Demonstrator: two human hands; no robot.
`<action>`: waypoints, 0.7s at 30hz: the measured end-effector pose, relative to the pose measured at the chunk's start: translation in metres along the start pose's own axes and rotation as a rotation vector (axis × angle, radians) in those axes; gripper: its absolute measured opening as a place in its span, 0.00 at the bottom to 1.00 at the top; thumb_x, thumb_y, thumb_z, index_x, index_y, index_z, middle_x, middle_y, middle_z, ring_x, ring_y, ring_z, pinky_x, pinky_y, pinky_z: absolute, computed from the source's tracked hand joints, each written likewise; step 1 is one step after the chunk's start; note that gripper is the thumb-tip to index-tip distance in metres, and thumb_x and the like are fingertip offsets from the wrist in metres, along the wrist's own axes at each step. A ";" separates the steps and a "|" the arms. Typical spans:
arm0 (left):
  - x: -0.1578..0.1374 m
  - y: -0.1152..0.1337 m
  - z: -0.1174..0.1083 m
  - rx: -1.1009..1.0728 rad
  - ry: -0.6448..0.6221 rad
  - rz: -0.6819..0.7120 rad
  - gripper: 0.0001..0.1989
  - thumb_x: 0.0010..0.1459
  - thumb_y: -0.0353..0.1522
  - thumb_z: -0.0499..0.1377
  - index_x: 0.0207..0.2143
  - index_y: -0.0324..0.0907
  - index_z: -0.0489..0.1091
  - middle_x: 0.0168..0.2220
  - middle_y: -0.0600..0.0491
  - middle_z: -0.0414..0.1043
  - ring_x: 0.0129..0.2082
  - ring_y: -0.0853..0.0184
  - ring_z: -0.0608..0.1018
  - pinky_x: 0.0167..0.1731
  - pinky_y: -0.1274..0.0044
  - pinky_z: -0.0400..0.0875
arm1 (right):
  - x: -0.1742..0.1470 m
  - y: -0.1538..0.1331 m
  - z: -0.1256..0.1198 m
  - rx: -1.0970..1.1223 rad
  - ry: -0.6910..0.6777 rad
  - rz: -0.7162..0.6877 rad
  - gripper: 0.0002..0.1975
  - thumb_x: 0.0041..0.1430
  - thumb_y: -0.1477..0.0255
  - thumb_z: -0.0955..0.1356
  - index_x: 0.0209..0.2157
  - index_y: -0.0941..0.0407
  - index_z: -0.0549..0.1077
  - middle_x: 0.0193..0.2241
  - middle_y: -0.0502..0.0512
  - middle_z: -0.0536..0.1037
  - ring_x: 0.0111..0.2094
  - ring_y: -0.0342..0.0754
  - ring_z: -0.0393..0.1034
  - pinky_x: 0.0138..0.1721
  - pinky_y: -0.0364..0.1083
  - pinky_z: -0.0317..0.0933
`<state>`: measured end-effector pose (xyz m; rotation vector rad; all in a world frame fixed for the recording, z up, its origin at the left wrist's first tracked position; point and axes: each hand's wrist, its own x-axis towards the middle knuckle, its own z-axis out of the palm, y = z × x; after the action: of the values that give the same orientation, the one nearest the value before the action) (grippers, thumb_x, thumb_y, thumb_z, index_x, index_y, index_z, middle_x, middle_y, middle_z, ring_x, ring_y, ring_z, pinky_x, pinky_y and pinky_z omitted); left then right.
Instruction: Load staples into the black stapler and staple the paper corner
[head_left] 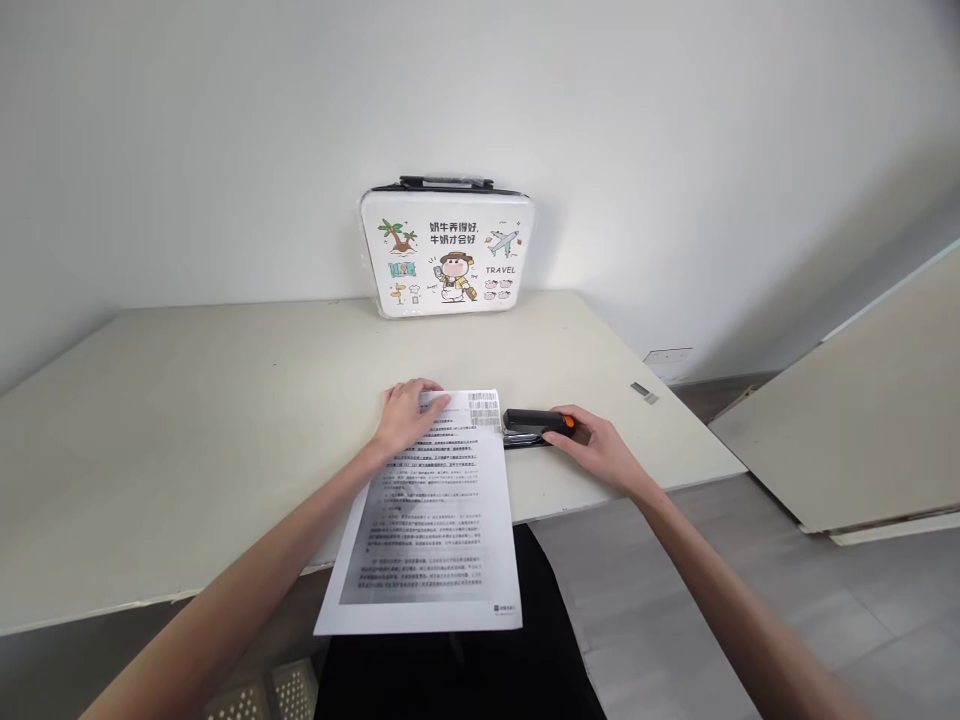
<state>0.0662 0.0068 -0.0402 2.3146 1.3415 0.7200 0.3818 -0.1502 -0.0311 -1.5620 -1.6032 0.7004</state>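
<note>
Printed paper (431,520) lies on the table with its lower part sticking out past the front edge. My left hand (409,415) grips its upper left corner, thumb on top and fingers at the far edge. A black stapler (529,420) with an orange end rests on the table at the sheet's upper right edge. My right hand (592,445) is closed around the stapler's orange end, thumb low and fingers on top. The stapler's front touches or overlaps the paper's edge; I cannot tell whether paper is between its jaws.
A white carrying case (450,255) with cartoon prints and a black handle stands at the table's back against the wall. The pale table (187,420) has a small metal plate (643,392) near its right edge. A pale board (862,420) leans at the right, above the grey floor.
</note>
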 end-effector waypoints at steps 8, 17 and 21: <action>-0.018 0.020 -0.005 0.019 0.044 0.182 0.15 0.68 0.41 0.57 0.52 0.45 0.73 0.53 0.45 0.72 0.57 0.50 0.69 0.61 0.55 0.64 | 0.003 -0.001 -0.007 -0.038 -0.081 0.006 0.21 0.64 0.50 0.69 0.50 0.49 0.76 0.45 0.54 0.81 0.46 0.54 0.75 0.50 0.53 0.69; -0.047 0.036 -0.017 -0.138 -0.340 0.553 0.18 0.72 0.44 0.57 0.61 0.59 0.73 0.71 0.54 0.62 0.72 0.51 0.59 0.67 0.55 0.62 | 0.037 -0.039 -0.009 -0.119 -0.162 0.016 0.23 0.72 0.49 0.59 0.50 0.48 0.76 0.53 0.56 0.81 0.56 0.57 0.74 0.55 0.56 0.68; -0.054 0.038 -0.010 -0.091 -0.379 0.554 0.21 0.72 0.46 0.56 0.65 0.60 0.70 0.75 0.55 0.53 0.75 0.48 0.53 0.68 0.52 0.58 | 0.055 -0.053 0.008 -0.229 -0.173 0.004 0.25 0.74 0.49 0.56 0.48 0.48 0.76 0.54 0.54 0.80 0.58 0.57 0.72 0.59 0.56 0.63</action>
<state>0.0637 -0.0580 -0.0244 2.5948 0.4952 0.4387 0.3489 -0.0999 0.0162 -1.7053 -1.8629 0.6893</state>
